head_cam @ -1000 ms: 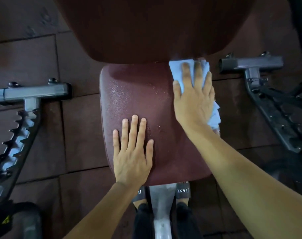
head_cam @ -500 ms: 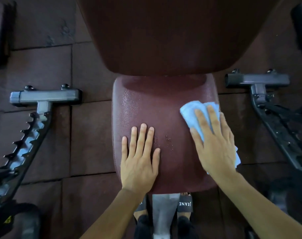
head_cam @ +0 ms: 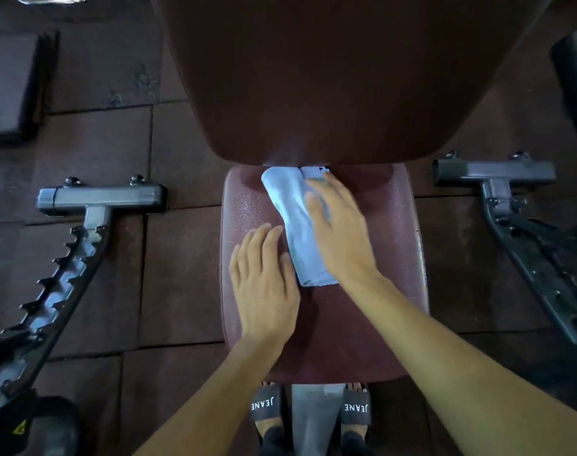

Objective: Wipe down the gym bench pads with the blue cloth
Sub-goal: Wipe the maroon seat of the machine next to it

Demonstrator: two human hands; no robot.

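The maroon seat pad [head_cam: 385,291] of the gym bench lies below me, with the large maroon back pad [head_cam: 329,77] rising above its far edge. A light blue cloth [head_cam: 297,232] lies stretched along the middle of the seat pad, its far end at the gap under the back pad. My right hand [head_cam: 339,232] presses flat on the cloth's right side, fingers blurred. My left hand [head_cam: 264,284] rests flat on the seat pad, its fingers touching the cloth's left edge. Fine droplets glisten on the seat pad.
A toothed metal adjustment rail with a grey crossbar [head_cam: 99,195] lies on the floor at the left. A dark frame and crossbar [head_cam: 494,172] sit at the right. My feet in black slides [head_cam: 310,409] straddle the grey bench post. Dark rubber tiles cover the floor.
My right hand has swept the cloth from the seat pad's right side to its middle and up toward the back pad. The left hand stayed flat on the pad.
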